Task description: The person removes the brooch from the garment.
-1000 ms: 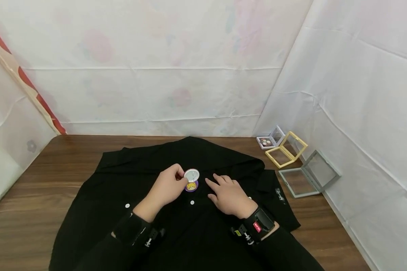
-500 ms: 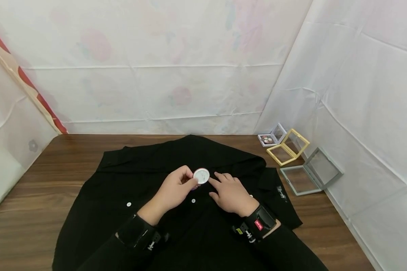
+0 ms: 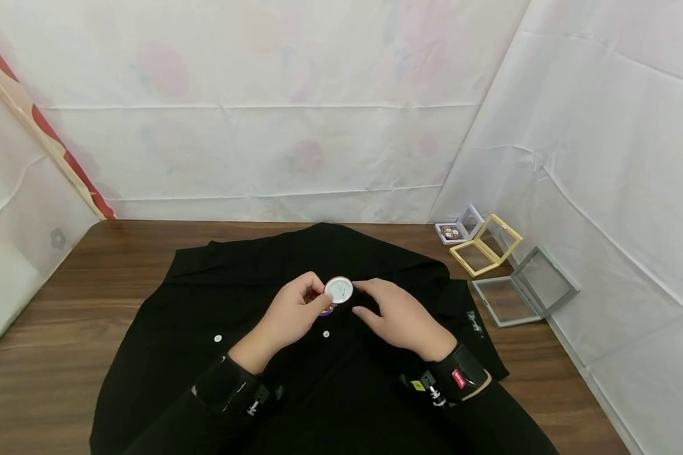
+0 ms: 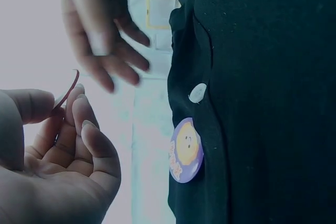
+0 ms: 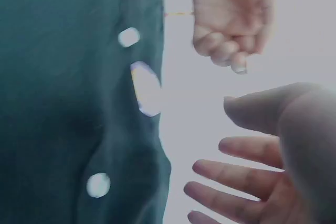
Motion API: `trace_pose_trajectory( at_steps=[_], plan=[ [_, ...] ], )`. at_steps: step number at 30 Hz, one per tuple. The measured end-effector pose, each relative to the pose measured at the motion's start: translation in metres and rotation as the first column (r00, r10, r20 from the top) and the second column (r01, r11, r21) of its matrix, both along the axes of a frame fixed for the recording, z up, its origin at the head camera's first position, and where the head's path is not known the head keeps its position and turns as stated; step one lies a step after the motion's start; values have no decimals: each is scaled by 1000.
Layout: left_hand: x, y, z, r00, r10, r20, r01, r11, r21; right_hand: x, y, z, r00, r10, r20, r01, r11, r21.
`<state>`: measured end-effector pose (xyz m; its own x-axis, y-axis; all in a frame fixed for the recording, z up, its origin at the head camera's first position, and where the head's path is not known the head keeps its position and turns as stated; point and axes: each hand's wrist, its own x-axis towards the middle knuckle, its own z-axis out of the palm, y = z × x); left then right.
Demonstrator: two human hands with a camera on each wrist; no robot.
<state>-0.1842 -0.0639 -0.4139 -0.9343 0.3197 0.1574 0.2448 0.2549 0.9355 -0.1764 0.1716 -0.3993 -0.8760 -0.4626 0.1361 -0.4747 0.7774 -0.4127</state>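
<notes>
Wristbands [image 3: 460, 374] nearest, black, one on each arm. Just ahead, left hand [image 3: 292, 314], grip pinching a round badge [image 3: 338, 290] at its edge between thumb and fingers: white back showing, front hidden, clear of the cloth. Beside it, right hand [image 3: 401, 317], grip spread and holding nothing, fingertips close to the badge but apart from the other hand in both wrist views. Newly raised from the black shirt [image 3: 165, 354] after resting there a moment ago; badge now shifted rightward, away from the purple badge [image 4: 187, 150]. By judgement, cloth no longer steadied, both hands available for the badge, and no fastening of it yet. Past a white button [image 3: 326, 334], purple badge on the shirt front. Farther right, on the wooden surface [image 3: 51, 303], lids raised: grey case [image 3: 526, 297], yellow case [image 3: 489, 251], lilac case [image 3: 463, 230]. Farthest, pale hanging sheet [image 3: 319, 145].
</notes>
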Motion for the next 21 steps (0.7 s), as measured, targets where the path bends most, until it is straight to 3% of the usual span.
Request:
trace_pose_trajectory(
  at_steps=[4,7,14,21],
  plan=[
    [2,2,2,1000,-26,1,26,999,24,5,1,12,1000,11,-16,-14,985,-174],
    [5,3,3,998,-55,-11,55,998,20,7,-1,15,998,33,-45,-43,968,-247],
    [11,8,6,994,-100,-34,99,995,-20,9,-4,13,998,25,-55,-42,948,-316],
    [15,10,9,995,-90,-52,88,995,-49,9,-5,13,999,27,-38,-40,927,-374]
  ],
)
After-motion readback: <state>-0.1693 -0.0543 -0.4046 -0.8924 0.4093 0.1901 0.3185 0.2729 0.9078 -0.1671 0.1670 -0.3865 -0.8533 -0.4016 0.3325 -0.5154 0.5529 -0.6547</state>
